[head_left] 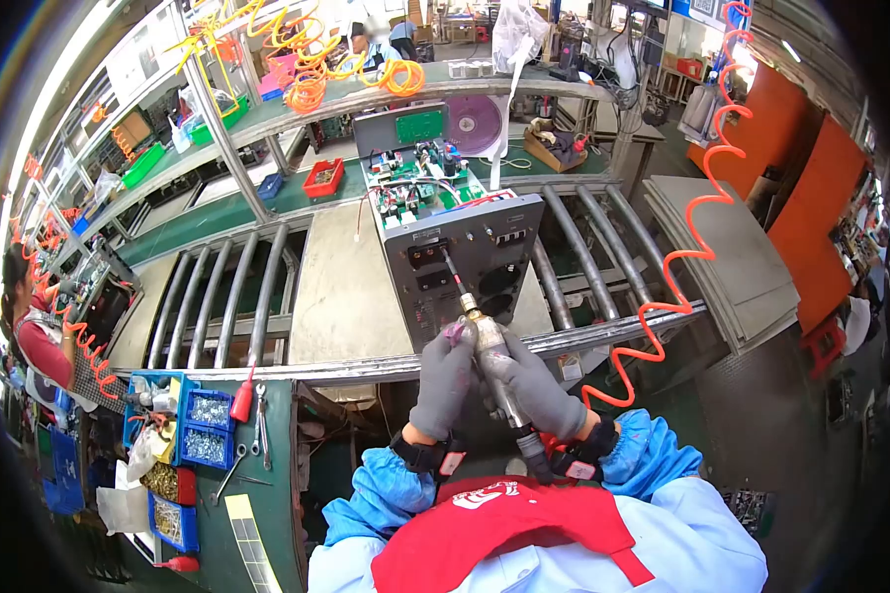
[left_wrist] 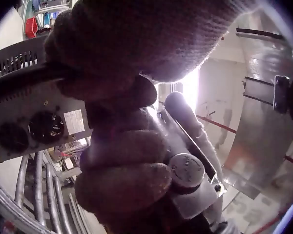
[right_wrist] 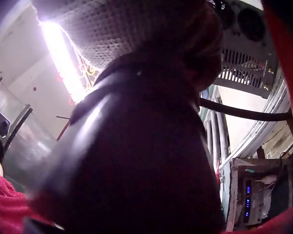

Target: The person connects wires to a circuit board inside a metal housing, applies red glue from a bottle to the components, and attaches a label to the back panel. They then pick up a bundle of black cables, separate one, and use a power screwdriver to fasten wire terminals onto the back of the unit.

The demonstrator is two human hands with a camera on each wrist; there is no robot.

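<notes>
Both hands wear grey gloves and hold a pneumatic screwdriver [head_left: 494,361] in front of the body. My right hand [head_left: 542,387] wraps around its barrel. My left hand [head_left: 443,383] grips it from the other side, near the front end; a pinkish patch shows at its fingertips. The long bit [head_left: 452,267] reaches to the dark grey panel [head_left: 465,262] of an electronic unit, near its upper-left sockets. Green circuit boards [head_left: 420,178] stand exposed behind that panel. In the left wrist view, curled glove fingers [left_wrist: 127,151] lie beside a round cap [left_wrist: 187,170] on the tool.
The unit sits over a board [head_left: 341,287] on a roller conveyor [head_left: 237,292]. An orange coiled hose [head_left: 697,217] hangs at the right. At the left, a green bench [head_left: 267,484] carries blue screw bins [head_left: 208,445], wrenches [head_left: 260,425] and a red-handled tool [head_left: 243,397]. Flat panels [head_left: 732,267] are stacked at right.
</notes>
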